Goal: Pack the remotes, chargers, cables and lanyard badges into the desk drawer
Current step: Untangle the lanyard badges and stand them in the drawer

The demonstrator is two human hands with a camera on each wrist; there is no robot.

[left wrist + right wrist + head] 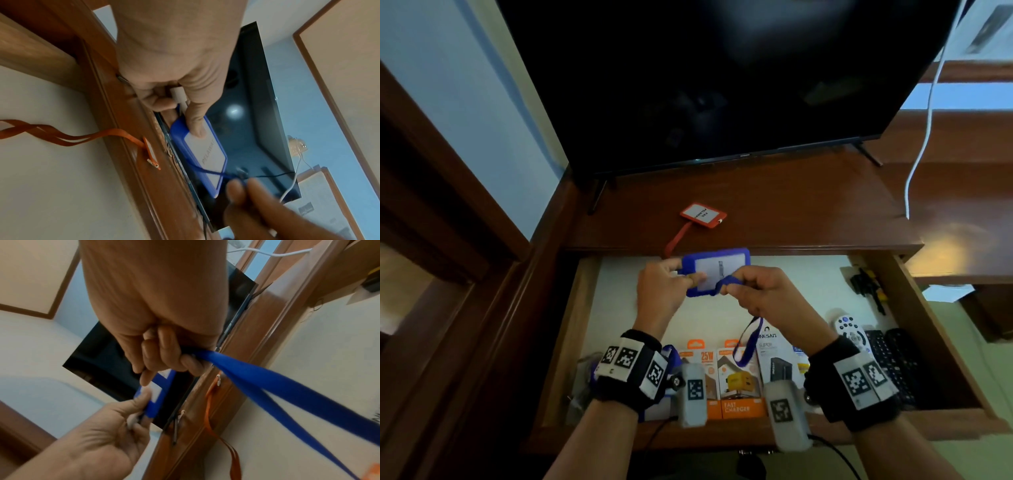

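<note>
Dark wood runs under a black television, and the surface below it carries a red badge whose strap trails over the edge above the pulled-out drawer. Packed along the drawer's near side are boxed chargers, with remotes at the right. Held up over the drawer is a blue badge: the left hand pinches its clip end between thumb and fingers, probably to keep the card steady. The right hand is curled tight around the blue lanyard, whose loop hangs down toward the chargers. My guess is the strap is being gathered so the badge goes in compact rather than trailing.
</note>
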